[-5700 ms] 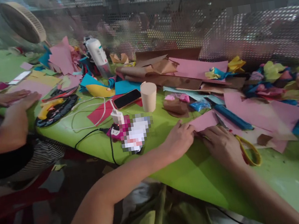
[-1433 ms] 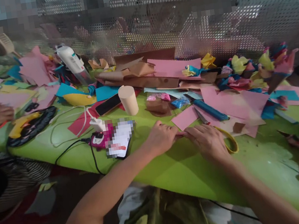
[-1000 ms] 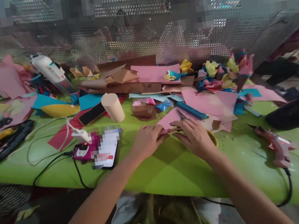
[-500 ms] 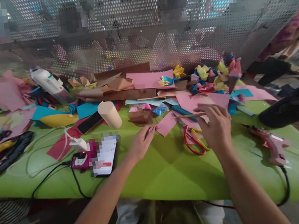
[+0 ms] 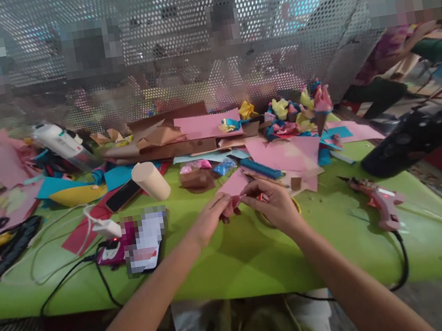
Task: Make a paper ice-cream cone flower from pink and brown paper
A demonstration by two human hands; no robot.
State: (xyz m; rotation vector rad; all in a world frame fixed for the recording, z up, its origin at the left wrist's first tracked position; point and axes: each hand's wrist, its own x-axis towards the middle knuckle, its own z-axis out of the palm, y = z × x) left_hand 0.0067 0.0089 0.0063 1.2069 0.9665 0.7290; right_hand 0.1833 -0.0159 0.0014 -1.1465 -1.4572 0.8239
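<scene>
My left hand (image 5: 208,220) and my right hand (image 5: 273,204) meet over the green table (image 5: 243,256), both pinching a small pink paper sheet (image 5: 233,184) at its near edge. The fingers of both hands are closed on the paper. Scissors with red and yellow handles lie under my right hand, mostly hidden. A blue paper roll (image 5: 261,169) lies just beyond my right hand.
A pink glue gun (image 5: 376,200) with a black cord lies at the right. A phone (image 5: 146,242), a charger (image 5: 103,229), a beige paper cup (image 5: 150,180) and a dark phone (image 5: 122,195) sit at the left. Piled coloured paper (image 5: 285,150) and a perforated metal screen (image 5: 188,54) stand behind.
My right hand came back from the paper pile to the pink sheet and now pinches it beside my left hand, covering the scissors. The view shifted right.
</scene>
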